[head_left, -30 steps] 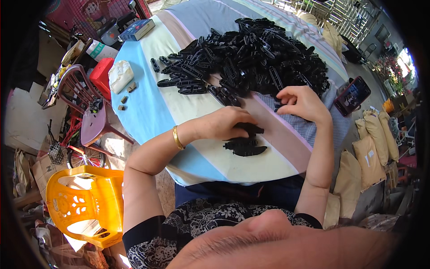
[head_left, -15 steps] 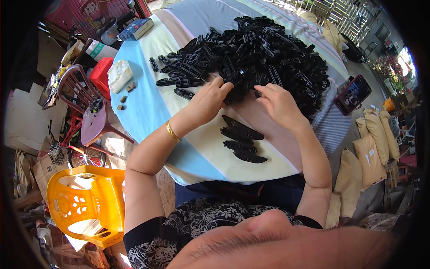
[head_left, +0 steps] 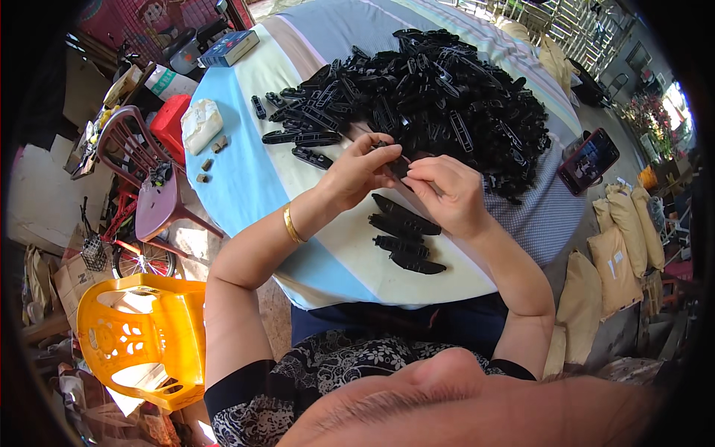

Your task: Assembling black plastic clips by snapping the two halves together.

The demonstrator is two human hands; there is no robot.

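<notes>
a person sits at a round table (head_left: 246,186) covered in a pale striped cloth, seen from above their own head. both hands meet over the table. the left hand (head_left: 356,173) and the right hand (head_left: 445,192) pinch one small black plastic part (head_left: 393,158) between them, thumbs and fingertips closed on it, the other fingers loosely curled.

just beyond the fingertips lies a large heap of black plastic parts (head_left: 439,97), spilling across the far half of the table. directly below the hands, on the near side, four finished-looking long black pieces (head_left: 406,237) lie side by side in a short row. judging by this, only a small share of the work looks done: four pieces set aside against a heap that is hardly reduced.

to the left of the left hand's wrist, which wears a gold bangle (head_left: 290,223), a few loose black parts lie apart from the heap. further left are a white lump (head_left: 201,123) and small brown blocks. well to the right of the right hand lies a dark phone (head_left: 590,159) at the table's edge. an orange plastic chair (head_left: 138,339) stands on the floor at lower left.

compared with half a second ago, the hands have drawn back from the heap's edge and come together around a part; a second ago they were lower, at the set-aside pieces. the row looks unchanged since half a second ago.
</notes>
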